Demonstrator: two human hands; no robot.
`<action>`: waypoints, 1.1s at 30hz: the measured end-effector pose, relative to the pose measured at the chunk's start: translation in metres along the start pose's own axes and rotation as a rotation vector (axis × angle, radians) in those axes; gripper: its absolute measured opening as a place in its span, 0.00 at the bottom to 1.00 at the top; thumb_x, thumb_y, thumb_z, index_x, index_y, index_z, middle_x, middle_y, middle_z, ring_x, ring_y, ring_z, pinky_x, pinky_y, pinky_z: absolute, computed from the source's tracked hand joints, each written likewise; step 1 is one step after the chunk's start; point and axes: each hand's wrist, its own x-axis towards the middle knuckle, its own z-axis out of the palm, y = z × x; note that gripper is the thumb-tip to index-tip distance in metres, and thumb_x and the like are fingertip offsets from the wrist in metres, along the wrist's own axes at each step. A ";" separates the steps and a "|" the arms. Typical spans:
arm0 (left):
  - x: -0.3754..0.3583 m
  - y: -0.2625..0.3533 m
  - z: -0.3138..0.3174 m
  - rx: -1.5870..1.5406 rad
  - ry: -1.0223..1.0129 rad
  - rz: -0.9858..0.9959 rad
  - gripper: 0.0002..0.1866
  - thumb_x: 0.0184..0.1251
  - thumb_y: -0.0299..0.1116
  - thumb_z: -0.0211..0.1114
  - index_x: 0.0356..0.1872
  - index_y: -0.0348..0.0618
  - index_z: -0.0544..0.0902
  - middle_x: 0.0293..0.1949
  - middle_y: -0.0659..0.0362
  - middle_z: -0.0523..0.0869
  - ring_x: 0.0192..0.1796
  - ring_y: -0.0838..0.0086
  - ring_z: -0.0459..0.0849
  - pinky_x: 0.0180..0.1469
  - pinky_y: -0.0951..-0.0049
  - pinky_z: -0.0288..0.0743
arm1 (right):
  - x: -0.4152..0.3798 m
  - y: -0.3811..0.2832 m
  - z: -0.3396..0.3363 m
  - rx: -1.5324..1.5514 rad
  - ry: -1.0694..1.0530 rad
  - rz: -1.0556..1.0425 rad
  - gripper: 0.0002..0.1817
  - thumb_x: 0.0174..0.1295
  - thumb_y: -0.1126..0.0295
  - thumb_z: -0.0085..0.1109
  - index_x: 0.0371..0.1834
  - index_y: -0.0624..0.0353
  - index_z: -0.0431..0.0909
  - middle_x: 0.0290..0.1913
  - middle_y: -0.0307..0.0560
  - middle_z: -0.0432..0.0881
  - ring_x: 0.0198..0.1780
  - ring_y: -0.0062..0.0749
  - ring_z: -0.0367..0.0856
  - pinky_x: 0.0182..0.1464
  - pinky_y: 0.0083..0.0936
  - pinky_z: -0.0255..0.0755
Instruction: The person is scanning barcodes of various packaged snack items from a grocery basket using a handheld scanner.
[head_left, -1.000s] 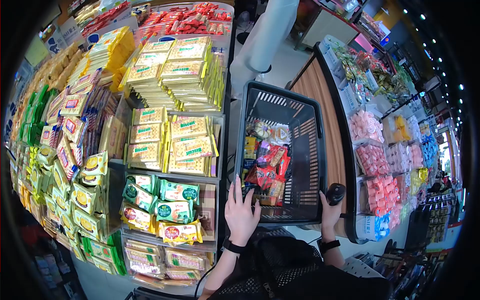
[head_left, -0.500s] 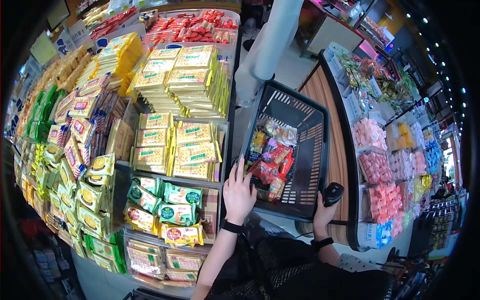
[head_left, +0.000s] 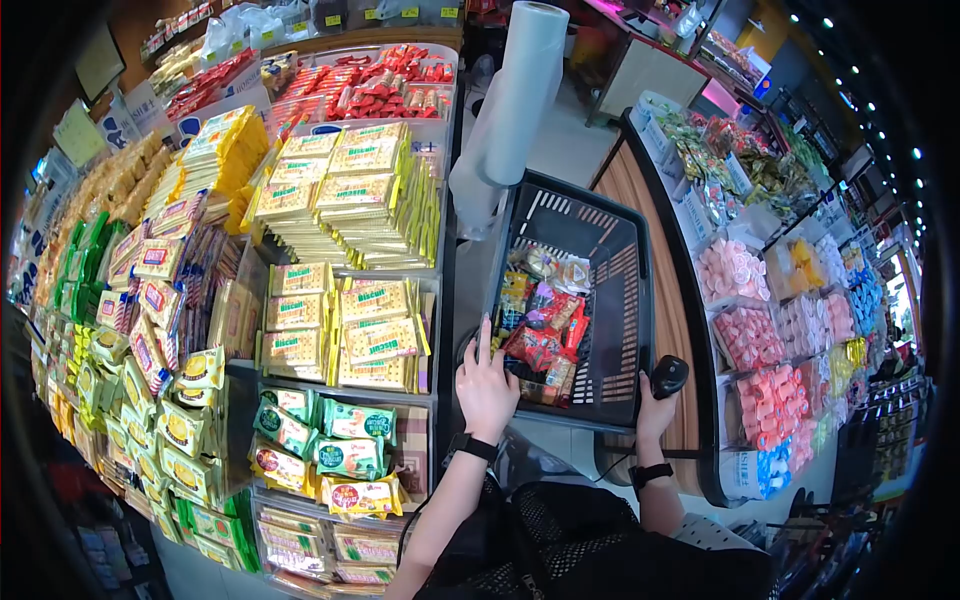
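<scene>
My left hand (head_left: 487, 393) lies at the near left side of a dark plastic shopping basket (head_left: 612, 408), its fingers stretched forward along the rim. At the near right corner, my right hand (head_left: 655, 412) is closed around a black rounded handle (head_left: 670, 376), thumb toward the basket; its other fingers are mostly hidden. Inside the basket, toward the left, is a small heap of wrapped snacks. Red packets (head_left: 540, 345) lie on top, with clear-wrapped pieces (head_left: 572, 274) behind them. Both wrists wear black bands.
On my left, a display holds stacked biscuit packs (head_left: 378, 340) and green-wrapped packs (head_left: 350, 455). A tall roll of plastic bags (head_left: 525, 90) stands beyond the basket. To the right, a wood-sided counter (head_left: 655, 260) carries bins of pink candies (head_left: 775, 410).
The view has tilted slightly, so the shelves and basket appear lower. My hands keep nearly the same places at the basket.
</scene>
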 end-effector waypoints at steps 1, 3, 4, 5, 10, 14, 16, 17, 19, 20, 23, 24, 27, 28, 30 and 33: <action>0.005 0.002 0.003 -0.004 -0.008 -0.002 0.15 0.43 0.31 0.63 0.36 0.38 0.78 0.65 0.56 0.59 0.57 0.60 0.68 0.49 0.64 0.69 | 0.006 -0.002 0.001 0.005 0.004 0.000 0.31 0.47 0.54 0.67 0.46 0.69 0.71 0.40 0.56 0.79 0.44 0.47 0.78 0.48 0.34 0.67; 0.014 0.008 0.010 -0.004 -0.001 0.005 0.15 0.43 0.31 0.63 0.35 0.38 0.78 0.65 0.56 0.59 0.57 0.60 0.68 0.49 0.64 0.69 | 0.021 -0.006 0.005 0.046 -0.045 0.018 0.29 0.48 0.56 0.67 0.44 0.70 0.72 0.38 0.56 0.79 0.43 0.46 0.78 0.47 0.33 0.68; 0.020 0.011 0.014 -0.004 0.001 0.008 0.14 0.44 0.31 0.62 0.35 0.38 0.77 0.65 0.55 0.59 0.57 0.59 0.68 0.49 0.63 0.70 | 0.029 -0.008 0.009 0.051 -0.042 0.018 0.29 0.48 0.56 0.67 0.44 0.70 0.72 0.38 0.56 0.79 0.43 0.46 0.78 0.47 0.33 0.68; 0.026 0.014 0.019 -0.003 0.005 0.013 0.14 0.44 0.31 0.62 0.35 0.38 0.77 0.65 0.55 0.59 0.57 0.59 0.68 0.49 0.63 0.70 | 0.039 -0.010 0.013 0.045 -0.043 -0.007 0.28 0.48 0.57 0.67 0.44 0.69 0.72 0.37 0.56 0.79 0.42 0.45 0.79 0.46 0.32 0.68; 0.064 0.035 0.043 0.016 0.056 0.010 0.10 0.45 0.31 0.62 0.31 0.39 0.77 0.65 0.53 0.59 0.56 0.59 0.69 0.48 0.63 0.71 | 0.096 -0.005 0.041 0.139 -0.070 -0.047 0.27 0.47 0.58 0.68 0.44 0.68 0.73 0.36 0.54 0.79 0.40 0.42 0.79 0.45 0.31 0.69; 0.102 0.064 0.068 -0.059 0.061 -0.004 0.12 0.48 0.32 0.58 0.34 0.37 0.78 0.66 0.53 0.58 0.56 0.55 0.68 0.47 0.60 0.72 | 0.158 -0.012 0.059 0.240 -0.110 -0.050 0.26 0.47 0.60 0.68 0.44 0.68 0.73 0.36 0.53 0.80 0.39 0.39 0.79 0.44 0.29 0.69; 0.120 0.082 0.082 -0.041 0.107 0.011 0.08 0.47 0.32 0.60 0.29 0.42 0.76 0.65 0.49 0.58 0.53 0.54 0.70 0.46 0.60 0.73 | 0.194 -0.004 0.074 0.320 -0.130 -0.047 0.26 0.46 0.61 0.68 0.44 0.68 0.73 0.36 0.52 0.80 0.39 0.37 0.79 0.45 0.28 0.69; 0.128 0.088 0.088 -0.044 0.114 0.024 0.08 0.48 0.33 0.60 0.30 0.43 0.76 0.65 0.49 0.58 0.53 0.52 0.70 0.45 0.60 0.73 | 0.211 0.000 0.082 0.384 -0.164 -0.062 0.25 0.46 0.62 0.68 0.43 0.68 0.73 0.36 0.51 0.80 0.39 0.36 0.79 0.45 0.28 0.69; 0.143 0.104 0.092 -0.076 0.093 0.020 0.08 0.50 0.34 0.60 0.31 0.45 0.77 0.65 0.49 0.58 0.53 0.51 0.70 0.47 0.59 0.72 | 0.234 -0.013 0.081 0.410 -0.200 -0.029 0.24 0.46 0.66 0.69 0.45 0.67 0.72 0.39 0.48 0.79 0.41 0.31 0.77 0.46 0.26 0.68; 0.147 0.107 0.095 -0.086 0.060 0.019 0.11 0.49 0.34 0.61 0.34 0.42 0.78 0.65 0.46 0.57 0.55 0.49 0.68 0.48 0.58 0.72 | 0.239 -0.018 0.078 0.476 -0.226 -0.016 0.25 0.46 0.67 0.69 0.46 0.67 0.71 0.40 0.48 0.79 0.42 0.30 0.76 0.47 0.25 0.67; 0.160 0.119 0.103 -0.064 0.054 0.016 0.10 0.46 0.33 0.62 0.33 0.44 0.78 0.64 0.44 0.60 0.53 0.47 0.69 0.48 0.58 0.71 | 0.257 -0.009 0.088 0.583 -0.223 0.004 0.29 0.46 0.71 0.68 0.51 0.67 0.67 0.45 0.48 0.76 0.45 0.29 0.74 0.50 0.25 0.66; 0.160 0.123 0.104 -0.048 0.049 -0.012 0.10 0.45 0.32 0.62 0.32 0.46 0.78 0.63 0.44 0.61 0.53 0.46 0.70 0.48 0.59 0.71 | 0.260 -0.010 0.086 0.628 -0.259 0.082 0.30 0.44 0.72 0.69 0.52 0.67 0.66 0.46 0.49 0.76 0.47 0.30 0.74 0.51 0.25 0.65; 0.170 0.132 0.111 0.008 0.073 -0.073 0.07 0.44 0.32 0.63 0.28 0.49 0.80 0.62 0.47 0.64 0.53 0.52 0.72 0.48 0.63 0.72 | 0.273 -0.008 0.092 0.411 -0.240 0.223 0.36 0.42 0.74 0.70 0.56 0.67 0.64 0.47 0.50 0.75 0.49 0.30 0.72 0.53 0.25 0.64; 0.170 0.135 0.117 0.025 0.022 -0.155 0.08 0.45 0.31 0.63 0.30 0.47 0.79 0.64 0.49 0.61 0.54 0.53 0.70 0.50 0.63 0.70 | 0.275 -0.005 0.095 0.560 -0.243 0.186 0.36 0.42 0.75 0.70 0.56 0.67 0.63 0.48 0.50 0.74 0.49 0.30 0.72 0.53 0.25 0.64; 0.167 0.133 0.122 0.062 -0.040 -0.250 0.09 0.47 0.30 0.63 0.31 0.44 0.78 0.65 0.51 0.59 0.55 0.53 0.69 0.52 0.63 0.69 | 0.273 -0.008 0.096 0.648 -0.235 0.195 0.33 0.44 0.76 0.68 0.55 0.68 0.64 0.47 0.46 0.74 0.48 0.28 0.72 0.53 0.24 0.64; 0.166 0.135 0.117 0.125 -0.005 -0.268 0.07 0.48 0.30 0.62 0.30 0.43 0.78 0.64 0.51 0.61 0.54 0.54 0.70 0.50 0.64 0.70 | 0.289 -0.052 0.081 0.688 -0.337 0.180 0.30 0.50 0.69 0.65 0.57 0.68 0.65 0.53 0.50 0.72 0.54 0.32 0.69 0.57 0.28 0.62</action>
